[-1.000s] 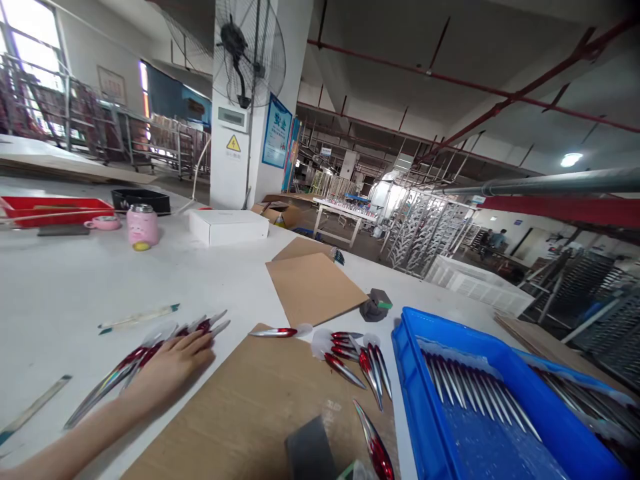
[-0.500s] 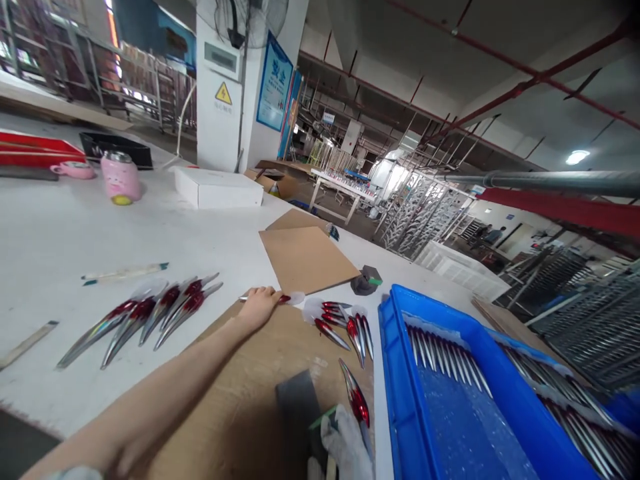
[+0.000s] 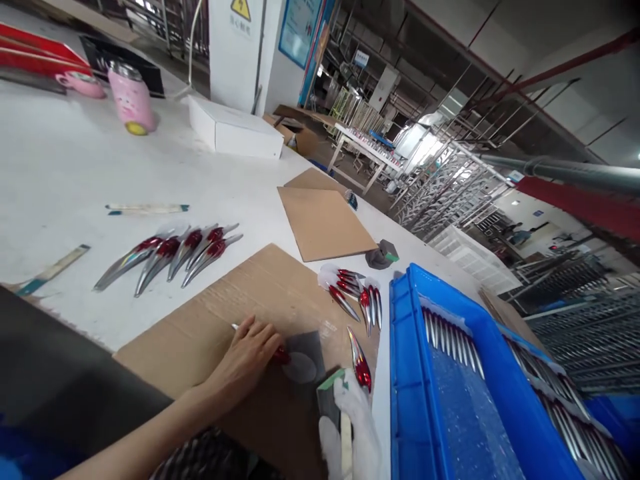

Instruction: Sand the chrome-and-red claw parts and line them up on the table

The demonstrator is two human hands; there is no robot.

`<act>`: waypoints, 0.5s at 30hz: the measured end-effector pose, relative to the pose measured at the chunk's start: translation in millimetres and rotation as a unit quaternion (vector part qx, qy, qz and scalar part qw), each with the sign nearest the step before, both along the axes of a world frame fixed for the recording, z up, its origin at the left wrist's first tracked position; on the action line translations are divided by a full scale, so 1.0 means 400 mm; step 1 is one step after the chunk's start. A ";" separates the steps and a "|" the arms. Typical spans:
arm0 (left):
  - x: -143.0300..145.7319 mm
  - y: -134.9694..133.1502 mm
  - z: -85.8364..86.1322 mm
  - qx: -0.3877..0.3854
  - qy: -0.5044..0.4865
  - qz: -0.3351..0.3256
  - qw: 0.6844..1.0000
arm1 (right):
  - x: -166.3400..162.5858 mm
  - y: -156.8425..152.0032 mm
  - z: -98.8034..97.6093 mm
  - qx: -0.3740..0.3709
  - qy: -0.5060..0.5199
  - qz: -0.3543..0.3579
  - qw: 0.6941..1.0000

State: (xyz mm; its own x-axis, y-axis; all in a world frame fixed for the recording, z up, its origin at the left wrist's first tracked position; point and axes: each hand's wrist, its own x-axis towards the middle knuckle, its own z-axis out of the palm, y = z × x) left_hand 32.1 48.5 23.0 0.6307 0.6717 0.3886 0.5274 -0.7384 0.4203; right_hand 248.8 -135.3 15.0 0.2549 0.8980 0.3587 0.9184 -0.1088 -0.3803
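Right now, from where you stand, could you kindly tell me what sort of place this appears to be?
It looks like a factory workshop for finishing small metal parts. A long white workbench holds chrome-and-red spike-shaped pieces, a blue plastic crate holds more chrome ones, and tall metal racks stand beyond.

The spike (image 3: 280,355) under my hand (image 3: 245,357) is chrome with a glossy red band, matching the other spikes (image 3: 207,255) on the white surface (image 3: 75,153). The crate (image 3: 413,373) is bright blue, the cardboard (image 3: 175,333) plain tan, and the flask (image 3: 131,107) pink with a yellow base.
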 end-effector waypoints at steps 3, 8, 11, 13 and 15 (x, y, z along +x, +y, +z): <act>0.004 0.010 0.000 -0.010 -0.015 0.009 1.000 | -0.017 0.049 0.057 -0.021 -0.024 0.009 0.999; 0.008 0.008 -0.027 -0.009 -0.047 0.020 0.999 | -0.057 0.188 0.145 -0.077 -0.080 0.093 0.989; 0.013 0.008 -0.054 -0.002 -0.062 0.039 0.997 | -0.066 0.224 0.175 -0.101 -0.110 0.127 0.981; 0.019 0.009 -0.072 0.002 -0.070 0.044 0.997 | -0.062 0.227 0.185 -0.117 -0.141 0.136 0.974; 0.024 0.011 -0.086 0.003 -0.077 0.044 0.996 | -0.061 0.229 0.189 -0.133 -0.166 0.144 0.967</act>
